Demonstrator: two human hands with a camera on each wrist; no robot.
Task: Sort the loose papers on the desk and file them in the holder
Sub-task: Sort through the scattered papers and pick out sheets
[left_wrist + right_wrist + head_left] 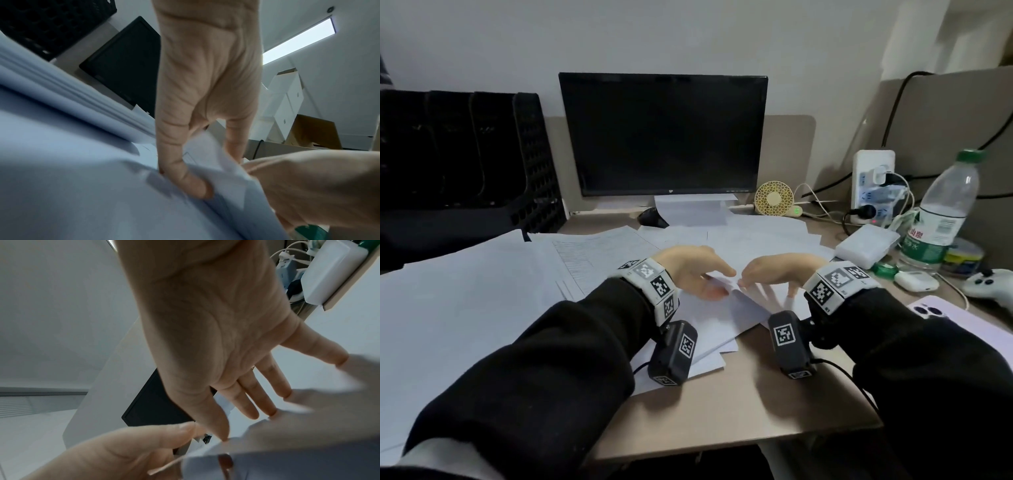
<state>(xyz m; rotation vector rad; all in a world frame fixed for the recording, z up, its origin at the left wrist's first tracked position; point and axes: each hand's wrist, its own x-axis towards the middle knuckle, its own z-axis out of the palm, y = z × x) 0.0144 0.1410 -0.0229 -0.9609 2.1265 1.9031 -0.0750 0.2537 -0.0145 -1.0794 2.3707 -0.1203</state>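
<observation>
On the desk [774,404] the left hand [690,270] pinches a sheet [726,308] off the papers [482,294] and the flat, open right hand [777,270] holds them down; it seems the gathering step, and next needs a clean lift toward the holder [465,161].

Matt white paper sheets [482,291], black perforated plastic holder [465,154], smooth tan desk [739,411]

Red characters "山泉" on the water bottle's [941,219] green label; other print too small.

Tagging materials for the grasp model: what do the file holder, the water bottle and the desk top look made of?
File holder: black, matte, likely moulded plastic, given its perforated grid wall. Water bottle: clear glossy plastic, see-through, green cap, printed label. Desk top: smooth beige surface, low sheen, probably laminate; no grain shows.
</observation>
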